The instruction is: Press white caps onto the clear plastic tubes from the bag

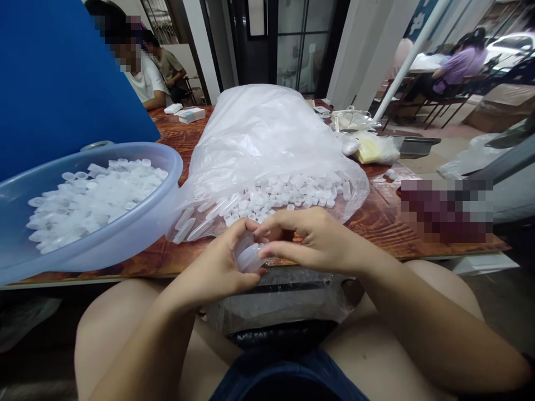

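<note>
My left hand point(228, 262) curls around several translucent white plastic tubes point(247, 253) above the table's front edge. Thumb and fingers of my right hand point(301, 236) pinch at the end of those pieces; exactly what sits between its fingertips is partly hidden. Just beyond the hands, small white caps point(288, 192) lie heaped in the mouth of a large clear plastic bag point(267, 122). A few longer clear tubes point(188, 227) rest at the bag's left corner.
A blue translucent basin point(167, 172) piled with white plastic pieces point(96, 200) stands at left, beside a blue panel point(62, 72). Small bags point(371, 147) lie at the table's back right. Other people sit in the background. A grey metal bar point(505, 153) slants in at right.
</note>
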Demonstrator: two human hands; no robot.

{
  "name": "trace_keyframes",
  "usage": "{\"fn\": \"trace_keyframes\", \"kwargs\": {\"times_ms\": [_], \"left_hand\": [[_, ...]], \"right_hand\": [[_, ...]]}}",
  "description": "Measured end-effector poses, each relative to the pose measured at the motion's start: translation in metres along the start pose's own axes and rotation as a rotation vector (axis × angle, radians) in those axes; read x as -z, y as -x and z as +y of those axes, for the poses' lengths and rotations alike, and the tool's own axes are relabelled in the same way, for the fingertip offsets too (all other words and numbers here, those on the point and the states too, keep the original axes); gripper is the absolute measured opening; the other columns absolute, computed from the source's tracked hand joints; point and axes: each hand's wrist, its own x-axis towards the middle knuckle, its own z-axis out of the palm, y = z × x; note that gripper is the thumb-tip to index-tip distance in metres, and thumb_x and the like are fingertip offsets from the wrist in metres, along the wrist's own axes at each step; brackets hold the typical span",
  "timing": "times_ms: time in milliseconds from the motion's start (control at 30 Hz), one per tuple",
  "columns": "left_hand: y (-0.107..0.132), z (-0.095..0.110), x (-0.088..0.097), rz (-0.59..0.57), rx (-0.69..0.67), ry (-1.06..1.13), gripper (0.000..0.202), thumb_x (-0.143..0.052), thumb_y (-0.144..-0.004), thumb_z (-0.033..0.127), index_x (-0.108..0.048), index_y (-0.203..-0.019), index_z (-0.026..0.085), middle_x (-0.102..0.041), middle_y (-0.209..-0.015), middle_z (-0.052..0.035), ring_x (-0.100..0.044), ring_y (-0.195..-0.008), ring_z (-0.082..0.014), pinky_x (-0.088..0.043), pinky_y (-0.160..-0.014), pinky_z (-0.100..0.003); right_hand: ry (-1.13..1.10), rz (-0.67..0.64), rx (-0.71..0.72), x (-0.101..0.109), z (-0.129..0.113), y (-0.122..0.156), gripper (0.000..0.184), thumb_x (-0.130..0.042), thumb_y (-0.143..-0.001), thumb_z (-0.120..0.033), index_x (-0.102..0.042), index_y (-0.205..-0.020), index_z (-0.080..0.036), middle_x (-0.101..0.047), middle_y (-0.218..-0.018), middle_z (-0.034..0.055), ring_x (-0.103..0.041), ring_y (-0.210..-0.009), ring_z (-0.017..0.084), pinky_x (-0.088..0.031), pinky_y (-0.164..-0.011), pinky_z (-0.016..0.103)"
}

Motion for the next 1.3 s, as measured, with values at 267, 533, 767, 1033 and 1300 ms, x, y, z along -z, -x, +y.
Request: {"fn": "trace_keyframes", "kwargs": {"times_ms": [267,533,767,1033,1300], "left_hand": [[0.001,-0.002,0.002,0.070,-0.062,0.027,0.044,-0.069,-0.069,0.014,-0.049,-0.108,0.022,-0.059,-0.103,-0.0024,-0.060,-0.090,-0.0178,-0.049,-0.075,-0.028],[0.003,0.000,0.004,0.010,-0.022,0.279,0.039,-0.079,-0.068,0.023,-0.052,-0.096,0.022,-0.061,-0.090,0.0006,-0.058,-0.078,-0.0131,-0.046,-0.067,-0.022],[0.000,-0.001,0.003,0.000,0.099,0.782,0.033,-0.073,-0.076,0.043,-0.050,-0.087,0.022,-0.049,-0.055,0.0056,-0.036,-0.041,-0.0062,-0.024,-0.038,-0.017],[0.003,-0.004,0.004,0.116,-0.006,0.603,0.027,-0.066,-0.083,0.044,-0.058,-0.090,0.019,-0.048,-0.057,0.0038,-0.039,-0.047,-0.0075,-0.028,-0.042,-0.019],[0.005,-0.012,0.003,0.243,-0.057,0.483,0.024,-0.066,-0.084,0.042,-0.060,-0.096,0.022,-0.047,-0.060,0.0047,-0.044,-0.051,-0.0078,-0.034,-0.047,-0.019]], "right_hand": [[0.036,-0.068,0.025,-0.002,-0.007,0.001,0.037,-0.066,-0.082,-0.019,-0.052,-0.117,-0.018,-0.063,-0.102,0.0065,-0.059,-0.086,0.015,-0.048,-0.077,0.029],[0.141,-0.050,0.101,-0.004,-0.003,0.002,0.012,-0.064,-0.084,-0.016,-0.060,-0.096,-0.015,-0.062,-0.083,0.0041,-0.056,-0.074,0.014,-0.046,-0.070,0.029],[0.212,0.249,0.204,0.009,-0.010,0.005,0.014,-0.063,-0.086,-0.017,-0.060,-0.099,-0.019,-0.063,-0.085,0.0056,-0.058,-0.076,0.017,-0.050,-0.069,0.032],[0.372,0.292,0.352,-0.002,-0.008,0.008,0.026,-0.062,-0.087,-0.013,-0.059,-0.112,-0.019,-0.067,-0.095,0.0093,-0.064,-0.088,0.020,-0.055,-0.077,0.034],[0.247,0.271,0.081,-0.001,-0.007,0.007,0.026,-0.061,-0.090,-0.029,-0.058,-0.113,-0.017,-0.063,-0.090,0.0061,-0.059,-0.072,0.014,-0.051,-0.064,0.028]]}}
